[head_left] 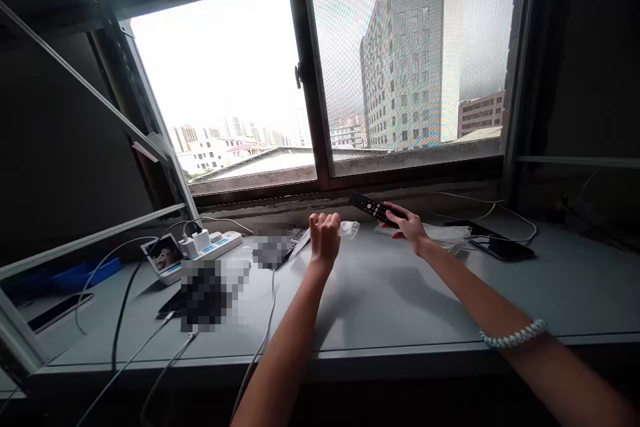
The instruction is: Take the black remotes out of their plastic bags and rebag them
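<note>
My right hand (409,228) is wrapped round a black remote control (369,205), held above the desk with its buttons facing up and its far end pointing left. A bracelet sits on my right forearm. My left hand (325,238) is raised over the middle of the desk with its fingers curled closed. What those fingers hold, if anything, is hidden. Just left of it is a pale flat edge (301,245), and I cannot tell whether the hand touches it. A small clear plastic packet (349,230) lies right behind my left hand.
A white power strip (220,247) with plugged-in chargers stands at the left, with cables running over the desk (380,313). Blurred-out devices lie nearby. Clear plastic wrapping (447,235) and a black phone (503,248) are at the right. A metal shelf post (167,127) rises at the left.
</note>
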`<state>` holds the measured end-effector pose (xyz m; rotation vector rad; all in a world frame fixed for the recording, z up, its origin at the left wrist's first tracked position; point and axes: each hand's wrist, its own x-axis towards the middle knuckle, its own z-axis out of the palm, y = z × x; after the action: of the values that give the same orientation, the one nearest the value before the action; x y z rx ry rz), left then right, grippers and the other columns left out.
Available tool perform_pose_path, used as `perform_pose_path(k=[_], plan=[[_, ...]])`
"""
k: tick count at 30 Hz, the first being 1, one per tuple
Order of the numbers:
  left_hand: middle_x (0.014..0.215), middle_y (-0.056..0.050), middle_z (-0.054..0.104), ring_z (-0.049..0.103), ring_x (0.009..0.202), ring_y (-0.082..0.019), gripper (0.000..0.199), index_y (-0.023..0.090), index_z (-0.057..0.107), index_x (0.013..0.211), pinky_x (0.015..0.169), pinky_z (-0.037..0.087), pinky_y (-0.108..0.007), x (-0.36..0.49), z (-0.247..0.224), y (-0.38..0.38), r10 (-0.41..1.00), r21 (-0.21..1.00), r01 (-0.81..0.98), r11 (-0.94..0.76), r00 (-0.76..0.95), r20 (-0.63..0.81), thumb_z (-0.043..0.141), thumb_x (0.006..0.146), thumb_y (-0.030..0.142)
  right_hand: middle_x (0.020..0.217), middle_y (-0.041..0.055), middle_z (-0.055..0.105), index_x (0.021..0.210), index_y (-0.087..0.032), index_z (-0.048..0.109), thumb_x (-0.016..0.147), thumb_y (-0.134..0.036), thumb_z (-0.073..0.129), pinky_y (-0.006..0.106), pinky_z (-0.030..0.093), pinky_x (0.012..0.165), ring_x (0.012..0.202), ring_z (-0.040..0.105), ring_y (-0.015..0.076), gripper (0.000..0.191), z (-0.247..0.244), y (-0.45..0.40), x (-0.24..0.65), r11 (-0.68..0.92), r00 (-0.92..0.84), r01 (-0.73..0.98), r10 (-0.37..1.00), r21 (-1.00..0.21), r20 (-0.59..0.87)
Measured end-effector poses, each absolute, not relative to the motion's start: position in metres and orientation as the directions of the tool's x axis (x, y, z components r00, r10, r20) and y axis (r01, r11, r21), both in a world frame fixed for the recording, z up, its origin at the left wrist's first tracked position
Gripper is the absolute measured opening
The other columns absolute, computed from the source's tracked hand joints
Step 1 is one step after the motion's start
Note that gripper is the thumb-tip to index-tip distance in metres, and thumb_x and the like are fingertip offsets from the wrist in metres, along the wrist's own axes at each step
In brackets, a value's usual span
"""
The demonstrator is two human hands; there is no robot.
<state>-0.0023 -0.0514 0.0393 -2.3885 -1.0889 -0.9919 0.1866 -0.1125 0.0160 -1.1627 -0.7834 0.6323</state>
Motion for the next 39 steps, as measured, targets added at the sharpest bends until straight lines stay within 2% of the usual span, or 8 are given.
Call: perform_pose_path(k=[7, 11, 15, 19, 24, 30, 36, 39], plan=[[0.109, -0.009, 0.055, 0.045, 0.107, -0.025, 0.041, 0.025, 0.046, 0.123, 0.097, 0.025, -0.039, -0.015, 0.046, -0.052, 0.547, 0.119, 0.863, -0.492, 0.199, 0.813, 0.034, 0.086, 0.012, 0.086, -0.0009, 0.070, 0.106, -0.023, 0.067, 0.069, -0.024, 0.066, 0.017, 0.047, 0.043, 0.068, 0.063, 0.0133, 0.037, 0.010, -0.109, 0.184, 0.377, 0.568, 0.278, 0.677, -0.883, 0.468], [0.119, -0.012, 0.048, 0.039, 0.113, -0.029, 0.038, 0.026, 0.047, 0.124, 0.097, 0.026, -0.042, -0.015, 0.047, -0.051, 0.602, 0.136, 0.889, -0.437, 0.177, 0.778, 0.043, 0.087, 0.030, 0.099, -0.0020, 0.069, 0.098, -0.028, 0.070, 0.068, -0.020, 0.067, 0.028, 0.053, 0.073, 0.096, 0.061, 0.0205, 0.031, 0.013, -0.113, 0.182, 0.351, 0.553, 0.477, 0.593, -0.806, 0.585], [0.122, -0.008, 0.048, 0.035, 0.120, -0.026, 0.032, 0.030, 0.054, 0.115, 0.098, 0.025, -0.042, -0.012, 0.042, -0.045, 0.576, 0.066, 0.884, -0.464, 0.244, 0.780, 0.033, 0.091, 0.025, 0.109, -0.0026, 0.065, 0.098, -0.031, 0.070, 0.074, -0.017, 0.063, 0.035, 0.044, 0.094, 0.108, 0.056, 0.0211, 0.029, 0.013, -0.116, 0.182, 0.321, 0.440, 0.663, 0.564, -0.676, 0.699], [0.114, -0.006, 0.054, 0.045, 0.112, -0.021, 0.029, 0.026, 0.063, 0.099, 0.097, 0.027, -0.038, -0.002, 0.028, -0.041, 0.533, -0.012, 0.791, -0.611, 0.423, 0.733, 0.035, 0.091, 0.020, 0.118, -0.0026, 0.061, 0.103, -0.033, 0.068, 0.079, -0.018, 0.057, 0.033, 0.047, 0.086, 0.107, 0.055, 0.0208, 0.030, 0.011, -0.117, 0.185, 0.259, 0.323, 0.821, 0.525, -0.509, 0.787], [0.095, -0.005, 0.060, 0.057, 0.083, -0.017, 0.028, 0.020, 0.066, 0.079, 0.083, 0.036, -0.033, 0.014, 0.006, -0.040, 0.604, 0.037, 0.699, -0.714, 0.589, 0.538, 0.043, 0.090, 0.030, 0.121, -0.0058, 0.058, 0.098, -0.036, 0.069, 0.079, -0.008, 0.052, 0.032, 0.048, 0.085, 0.108, 0.053, 0.0192, 0.038, 0.012, -0.119, 0.191, 0.233, 0.236, 0.896, 0.471, -0.378, 0.850], [0.093, -0.002, 0.061, 0.058, 0.072, -0.014, 0.027, 0.020, 0.065, 0.078, 0.072, 0.039, -0.027, 0.014, 0.005, -0.033, 0.681, 0.133, 0.765, -0.630, 0.462, 0.568, 0.051, 0.085, 0.042, 0.114, -0.0087, 0.062, 0.092, -0.037, 0.071, 0.076, -0.001, 0.048, 0.030, 0.049, 0.076, 0.104, 0.055, 0.0182, 0.046, 0.009, -0.120, 0.196, 0.187, 0.166, 0.937, 0.505, -0.295, 0.847], [0.092, -0.002, 0.060, 0.056, 0.080, -0.016, 0.027, 0.020, 0.059, 0.085, 0.078, 0.037, -0.026, 0.008, 0.008, -0.029, 0.664, 0.179, 0.754, -0.631, 0.407, 0.627, 0.056, 0.081, 0.046, 0.115, -0.0073, 0.062, 0.091, -0.034, 0.072, 0.076, 0.002, 0.044, 0.031, 0.047, 0.084, 0.105, 0.054, 0.0185, 0.048, 0.007, -0.123, 0.197, 0.214, 0.124, 0.945, 0.467, -0.248, 0.875], [0.095, -0.001, 0.060, 0.055, 0.084, -0.016, 0.031, 0.020, 0.055, 0.094, 0.084, 0.034, -0.029, 0.009, 0.006, -0.030, 0.641, 0.178, 0.717, -0.674, 0.448, 0.624, 0.055, 0.081, 0.048, 0.115, -0.0064, 0.062, 0.090, -0.032, 0.073, 0.077, -0.001, 0.045, 0.032, 0.045, 0.089, 0.105, 0.054, 0.0192, 0.043, 0.009, -0.122, 0.198, 0.199, 0.198, 0.932, 0.425, -0.304, 0.883]])
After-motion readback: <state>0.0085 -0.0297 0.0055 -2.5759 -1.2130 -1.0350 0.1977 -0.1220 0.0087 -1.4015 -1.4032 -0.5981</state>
